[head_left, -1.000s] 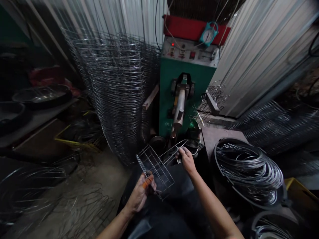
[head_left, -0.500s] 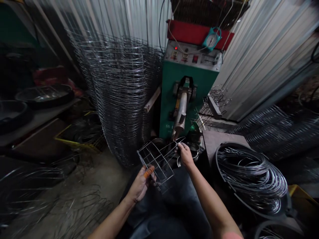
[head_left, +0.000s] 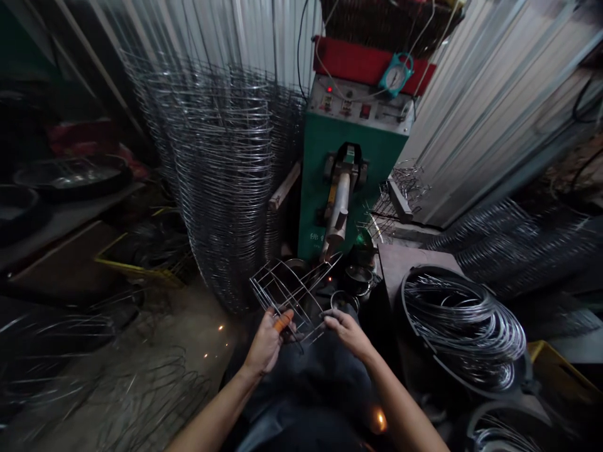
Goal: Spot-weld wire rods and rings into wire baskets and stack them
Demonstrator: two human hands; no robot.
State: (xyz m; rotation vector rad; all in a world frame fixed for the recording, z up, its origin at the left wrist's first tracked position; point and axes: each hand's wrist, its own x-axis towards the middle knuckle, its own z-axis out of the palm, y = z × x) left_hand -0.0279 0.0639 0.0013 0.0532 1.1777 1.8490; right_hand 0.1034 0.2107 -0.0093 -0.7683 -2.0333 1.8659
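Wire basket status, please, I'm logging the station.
Left hand and right hand both on wire basket. Orange strip on left hand. Sparks on floor; green machine ahead.

Bent wire frames [head_left: 155,392] lie on the concrete floor [head_left: 198,314].

The right hand [head_left: 348,333] has dropped from the wire rack's [head_left: 294,295] far end to its near edge, closer to the lap, and the rack has swung flatter. Sparks [head_left: 219,328] now dot the floor, and an orange glow [head_left: 379,422] shows below the right forearm.
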